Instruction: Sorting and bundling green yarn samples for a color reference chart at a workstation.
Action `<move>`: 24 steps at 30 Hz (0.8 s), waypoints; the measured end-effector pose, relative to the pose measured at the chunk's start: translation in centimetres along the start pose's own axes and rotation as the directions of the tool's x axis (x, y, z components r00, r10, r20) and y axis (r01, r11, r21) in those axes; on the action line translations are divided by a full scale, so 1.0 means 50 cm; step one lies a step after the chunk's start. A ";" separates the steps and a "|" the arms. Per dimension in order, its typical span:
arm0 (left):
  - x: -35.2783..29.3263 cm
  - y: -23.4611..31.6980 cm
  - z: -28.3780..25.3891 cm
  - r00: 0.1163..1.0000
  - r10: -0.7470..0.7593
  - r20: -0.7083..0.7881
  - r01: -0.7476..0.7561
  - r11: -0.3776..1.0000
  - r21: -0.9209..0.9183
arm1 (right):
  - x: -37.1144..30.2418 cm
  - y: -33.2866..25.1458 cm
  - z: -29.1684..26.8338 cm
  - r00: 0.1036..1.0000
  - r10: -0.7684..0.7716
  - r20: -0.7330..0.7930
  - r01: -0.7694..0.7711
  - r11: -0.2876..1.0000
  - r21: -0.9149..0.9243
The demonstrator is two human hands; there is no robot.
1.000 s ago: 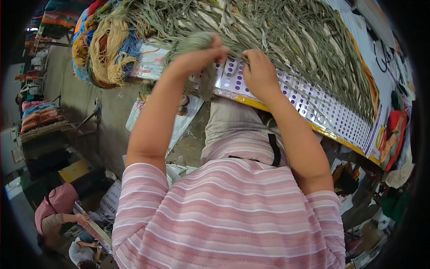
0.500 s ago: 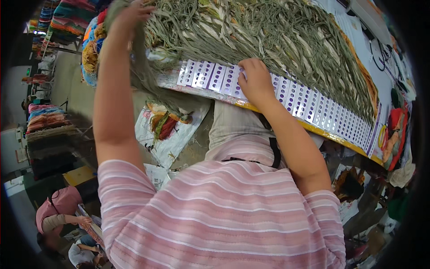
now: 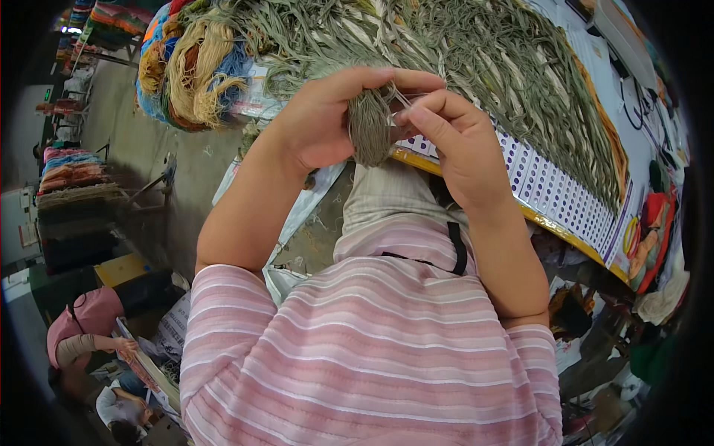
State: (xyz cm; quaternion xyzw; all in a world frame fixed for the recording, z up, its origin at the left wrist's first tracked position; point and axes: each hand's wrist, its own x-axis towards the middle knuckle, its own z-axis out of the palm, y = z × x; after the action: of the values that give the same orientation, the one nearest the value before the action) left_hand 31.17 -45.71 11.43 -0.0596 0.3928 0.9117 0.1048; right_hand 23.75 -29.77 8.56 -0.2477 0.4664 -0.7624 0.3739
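Note:
Above the table's near edge, my left hand (image 3: 321, 117) curls round a grey-green yarn skein (image 3: 369, 132), which hangs down from its fingers. My right hand (image 3: 470, 145) is close beside it, thumb and forefinger pinched on a thin pale strand (image 3: 402, 99) that runs to the top of the skein. What the strand is exactly, thread or strip, is too fine to tell. Behind both hands, many more grey-green yarn hanks (image 3: 476, 63) lie spread over the table. Along the edge by my right wrist runs a row of white cards (image 3: 547, 178) with purple-ringed holes.
Beige, blue and orange yarn bundles (image 3: 197, 70) lie at the table's left end. Yellow tape (image 3: 569, 236) lines its near edge. Red and peach cloth-like bundles (image 3: 654, 223) are at the far right. Two people work at lower left, one in a pink top (image 3: 88, 320).
My left hand has come from the far left back toward the middle with the grey-green yarn. The right hand has lifted off the cards and now meets it, pinching a strand.

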 end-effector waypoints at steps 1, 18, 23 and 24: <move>-0.005 -0.004 -0.010 1.000 0.005 -0.005 -0.005 1.000 -0.004 | -0.002 0.002 -0.001 1.000 -0.017 0.013 0.016 0.998 0.056; -0.031 -0.040 -0.002 0.989 0.079 -0.126 -0.077 0.997 0.025 | -0.031 -0.029 -0.011 0.996 0.082 0.032 -0.082 0.997 -0.005; -0.026 -0.042 0.006 0.987 0.078 -0.144 -0.073 0.996 0.041 | -0.030 -0.030 -0.018 0.997 0.061 0.043 -0.060 0.998 -0.025; -0.025 -0.043 0.004 0.987 0.084 -0.133 -0.079 0.996 0.048 | -0.030 -0.031 -0.018 0.997 0.062 0.037 -0.062 0.998 -0.010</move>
State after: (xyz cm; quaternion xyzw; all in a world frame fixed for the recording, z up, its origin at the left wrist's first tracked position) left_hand 32.89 -44.29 10.30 -0.1028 0.4203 0.9006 0.0418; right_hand 23.47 -27.65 9.53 -0.2489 0.4703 -0.7436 0.4049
